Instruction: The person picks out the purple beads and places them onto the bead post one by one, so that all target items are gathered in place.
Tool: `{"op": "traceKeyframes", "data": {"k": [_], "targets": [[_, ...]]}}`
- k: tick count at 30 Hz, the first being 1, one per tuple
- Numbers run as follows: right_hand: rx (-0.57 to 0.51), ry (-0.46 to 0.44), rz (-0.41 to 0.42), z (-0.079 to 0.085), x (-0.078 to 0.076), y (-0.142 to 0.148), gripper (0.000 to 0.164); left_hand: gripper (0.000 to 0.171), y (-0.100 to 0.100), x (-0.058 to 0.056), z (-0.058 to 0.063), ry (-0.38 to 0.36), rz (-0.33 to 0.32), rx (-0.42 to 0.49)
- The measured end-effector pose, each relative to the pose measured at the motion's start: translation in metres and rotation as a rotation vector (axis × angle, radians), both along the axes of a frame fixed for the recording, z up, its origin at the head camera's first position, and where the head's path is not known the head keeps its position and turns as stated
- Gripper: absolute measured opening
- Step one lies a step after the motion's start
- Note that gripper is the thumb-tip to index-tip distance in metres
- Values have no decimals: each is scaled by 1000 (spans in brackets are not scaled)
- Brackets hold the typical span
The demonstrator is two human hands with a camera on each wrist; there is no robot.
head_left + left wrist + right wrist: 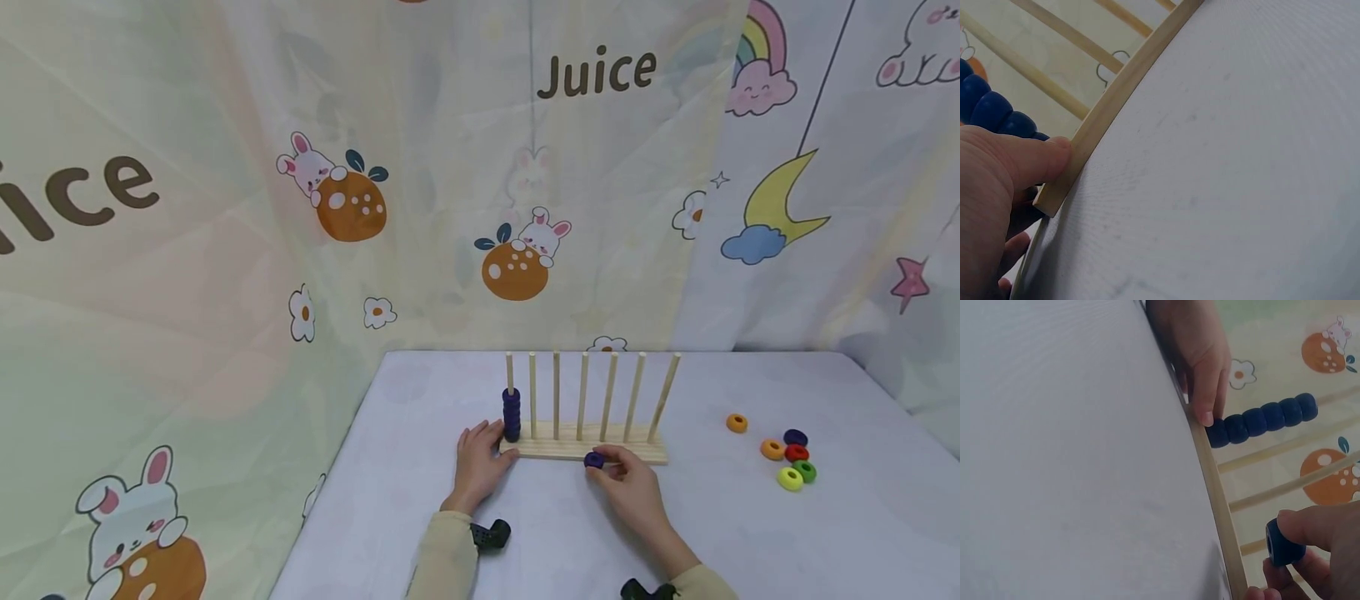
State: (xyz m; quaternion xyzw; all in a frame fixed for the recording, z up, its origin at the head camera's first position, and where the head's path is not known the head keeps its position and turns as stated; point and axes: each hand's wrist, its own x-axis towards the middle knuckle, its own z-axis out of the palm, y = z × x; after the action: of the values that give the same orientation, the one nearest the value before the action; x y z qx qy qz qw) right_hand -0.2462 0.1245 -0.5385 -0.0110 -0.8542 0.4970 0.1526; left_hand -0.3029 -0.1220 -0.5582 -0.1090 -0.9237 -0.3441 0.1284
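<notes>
A wooden peg rack point(555, 448) with several upright rods stands on the table. Its leftmost rod carries a stack of dark blue beads point(512, 415). My left hand point(477, 468) grips the left end of the rack's base, the thumb point(1047, 159) on its front edge and the other fingers partly hidden behind the end. In my right hand point(630, 487) a single dark blue bead point(1282, 542) is pinched between thumb and fingers, hole facing sideways. That bead is in front of the base, right of its middle, and overlaps the base's front edge in the head view.
Loose beads lie right of the rack: two orange ones, one of them an orange bead point(737, 423) set apart, plus a dark blue bead point(796, 437), a red bead point(797, 452), a green bead point(806, 471) and a yellow bead point(790, 478). A printed curtain point(450, 208) hangs behind the table.
</notes>
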Motion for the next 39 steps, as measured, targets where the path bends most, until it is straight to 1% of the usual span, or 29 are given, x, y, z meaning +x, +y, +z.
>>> {"op": "traceKeyframes", "data": {"k": [6,10,15,27,32,39], "targets": [[10,-5,30,3,-4,-12,32,56,0,-1,-1,1,4,-5],[13,11,53,3,-6,-18,30,56,0,-2,-2,4,3,-1],[-8,31,81,5,-7,-23,29,55,0,-2,-3,16,5,-11],[-46,13,114,9,-9,-36,29,56,-1,-4,-6,22,15,-28],[-23,9,137,14,-8,-42,31,56,-1,-4,-6,4,20,-26],[-21,50,162,24,-9,-46,35,57,0,-4,-5,-7,23,-31]]}}
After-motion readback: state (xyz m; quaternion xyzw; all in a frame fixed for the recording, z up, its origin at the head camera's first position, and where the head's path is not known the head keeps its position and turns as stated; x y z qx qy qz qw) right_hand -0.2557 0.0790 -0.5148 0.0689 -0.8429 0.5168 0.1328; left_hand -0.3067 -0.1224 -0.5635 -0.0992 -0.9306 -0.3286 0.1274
